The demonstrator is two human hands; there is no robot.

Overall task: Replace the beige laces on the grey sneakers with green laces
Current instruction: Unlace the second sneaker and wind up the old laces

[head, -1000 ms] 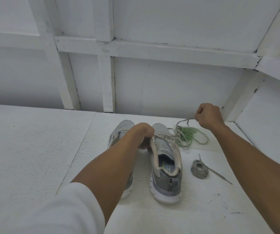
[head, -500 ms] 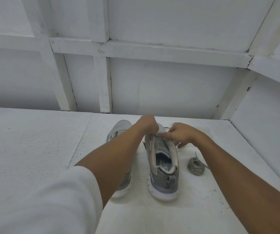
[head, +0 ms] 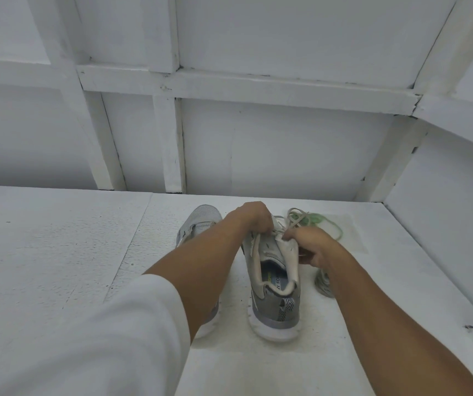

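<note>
Two grey sneakers stand side by side on the white surface, heels toward me. The right sneaker [head: 275, 292] has its tongue and eyelet flaps pulled up. My left hand [head: 251, 217] grips the left flap near the eyelets. My right hand [head: 308, 244] grips the right flap and pinches the beige lace [head: 295, 217] at the eyelets. The left sneaker [head: 201, 224] lies mostly behind my left forearm. A heap of green laces [head: 325, 222] rests beyond the right sneaker.
A coiled beige-grey lace [head: 322, 284] lies just right of the right sneaker, partly behind my right forearm. White panelled walls close the back and right side. The white surface [head: 58, 252] extends to the left.
My right hand came back from the far right, where it was pulling the lace out, down to the right sneaker's eyelets. My left hand stayed on the sneaker. The camera tilted slightly.
</note>
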